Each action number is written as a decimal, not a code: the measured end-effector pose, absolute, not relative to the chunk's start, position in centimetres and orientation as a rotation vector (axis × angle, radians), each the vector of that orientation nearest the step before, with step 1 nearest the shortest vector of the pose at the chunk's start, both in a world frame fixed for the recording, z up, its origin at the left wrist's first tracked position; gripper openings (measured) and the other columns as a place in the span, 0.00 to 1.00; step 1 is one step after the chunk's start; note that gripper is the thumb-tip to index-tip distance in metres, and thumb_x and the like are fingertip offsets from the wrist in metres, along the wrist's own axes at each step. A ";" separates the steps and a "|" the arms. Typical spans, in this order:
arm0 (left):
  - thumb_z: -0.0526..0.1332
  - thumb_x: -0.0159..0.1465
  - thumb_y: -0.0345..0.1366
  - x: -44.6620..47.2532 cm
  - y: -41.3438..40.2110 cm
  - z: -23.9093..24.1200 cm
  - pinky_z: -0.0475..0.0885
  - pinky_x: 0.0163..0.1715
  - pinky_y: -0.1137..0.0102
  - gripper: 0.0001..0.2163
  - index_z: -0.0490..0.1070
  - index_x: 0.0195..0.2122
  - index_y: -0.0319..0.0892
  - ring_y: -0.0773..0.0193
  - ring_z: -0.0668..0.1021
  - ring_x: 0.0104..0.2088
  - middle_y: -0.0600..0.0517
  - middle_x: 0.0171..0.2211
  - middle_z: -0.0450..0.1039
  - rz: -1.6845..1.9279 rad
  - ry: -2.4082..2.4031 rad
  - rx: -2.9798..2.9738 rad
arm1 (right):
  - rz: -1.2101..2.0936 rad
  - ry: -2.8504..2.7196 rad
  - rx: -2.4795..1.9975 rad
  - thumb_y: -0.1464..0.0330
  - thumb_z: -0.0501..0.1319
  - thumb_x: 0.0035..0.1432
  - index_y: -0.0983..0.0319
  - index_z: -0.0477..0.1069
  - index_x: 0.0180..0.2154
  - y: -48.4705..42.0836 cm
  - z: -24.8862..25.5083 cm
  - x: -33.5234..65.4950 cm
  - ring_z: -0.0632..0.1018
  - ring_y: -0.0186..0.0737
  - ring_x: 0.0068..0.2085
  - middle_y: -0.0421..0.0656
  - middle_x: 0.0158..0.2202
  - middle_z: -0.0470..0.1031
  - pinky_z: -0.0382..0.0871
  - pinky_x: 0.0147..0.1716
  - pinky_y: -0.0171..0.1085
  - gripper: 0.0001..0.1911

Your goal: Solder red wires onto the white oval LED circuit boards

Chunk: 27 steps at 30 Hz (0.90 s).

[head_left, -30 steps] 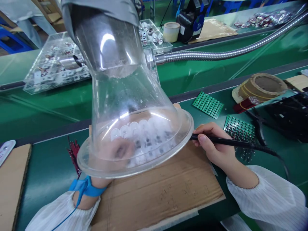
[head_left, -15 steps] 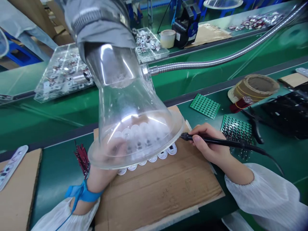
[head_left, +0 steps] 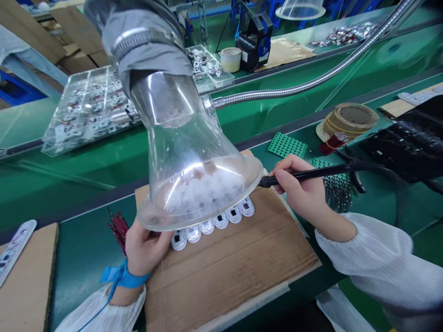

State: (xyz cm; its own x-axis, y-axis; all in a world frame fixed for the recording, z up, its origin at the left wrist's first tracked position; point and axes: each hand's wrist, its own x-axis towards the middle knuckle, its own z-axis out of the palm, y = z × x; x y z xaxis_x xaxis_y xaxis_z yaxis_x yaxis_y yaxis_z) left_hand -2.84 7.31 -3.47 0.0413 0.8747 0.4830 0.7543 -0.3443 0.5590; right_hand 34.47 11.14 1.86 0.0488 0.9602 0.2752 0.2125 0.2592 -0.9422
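My right hand [head_left: 304, 186] grips a black soldering iron [head_left: 321, 172] like a pen. Its front end reaches the right edge of a clear fume extraction hood [head_left: 194, 138], and the tip is hidden there. My left hand [head_left: 147, 246], a blue strap at the wrist, is at the hood's left rim with fingers bent. The fingertips are partly covered, so what they hold is unclear. Beneath the hood, a row of white rounded circuit boards [head_left: 220, 220] with black chips lies on a cardboard sheet [head_left: 235, 263]. My left thumb is close to the row's left end.
Dark red wires [head_left: 118, 230] lie left of the hood. Green circuit panels [head_left: 287, 145], a tape roll [head_left: 349, 121] and a black bag [head_left: 404, 143] are at right. A metal gooseneck [head_left: 277, 93] crosses above. Clear parts trays [head_left: 86, 108] stand behind. A long white board [head_left: 15, 249] lies far left.
My left hand has drawn back from under the hood to its left rim. The hood sits slightly higher over the boards, showing more of their front row. The view has shifted slightly.
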 end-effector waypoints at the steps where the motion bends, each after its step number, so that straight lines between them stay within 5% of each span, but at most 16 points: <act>1: 0.69 0.65 0.42 -2.8 7.3 -3.4 0.78 0.34 0.69 0.09 0.74 0.36 0.43 0.64 0.76 0.26 0.55 0.24 0.73 1.126 1.696 2.147 | 0.849 -1.400 -1.166 0.47 0.66 0.68 0.56 0.72 0.31 11.3 1.4 34.3 0.69 0.37 0.21 0.38 0.23 0.71 0.61 0.20 0.39 0.21; 27: 0.65 0.69 0.38 0.0 8.5 -0.4 0.76 0.36 0.67 0.12 0.69 0.28 0.45 0.62 0.77 0.30 0.54 0.24 0.71 0.983 1.580 2.218 | 0.843 -1.584 -1.087 0.52 0.63 0.71 0.55 0.73 0.35 11.3 -0.8 34.5 0.70 0.37 0.23 0.38 0.25 0.73 0.60 0.21 0.39 0.16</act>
State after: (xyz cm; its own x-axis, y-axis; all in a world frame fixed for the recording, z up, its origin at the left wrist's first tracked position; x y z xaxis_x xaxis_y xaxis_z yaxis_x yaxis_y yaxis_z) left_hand 0.04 8.46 -0.39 0.1864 0.9062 0.3796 0.7407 -0.3834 0.5516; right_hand 34.47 11.25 -0.80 -0.0992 0.9352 0.3398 0.2405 0.3539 -0.9038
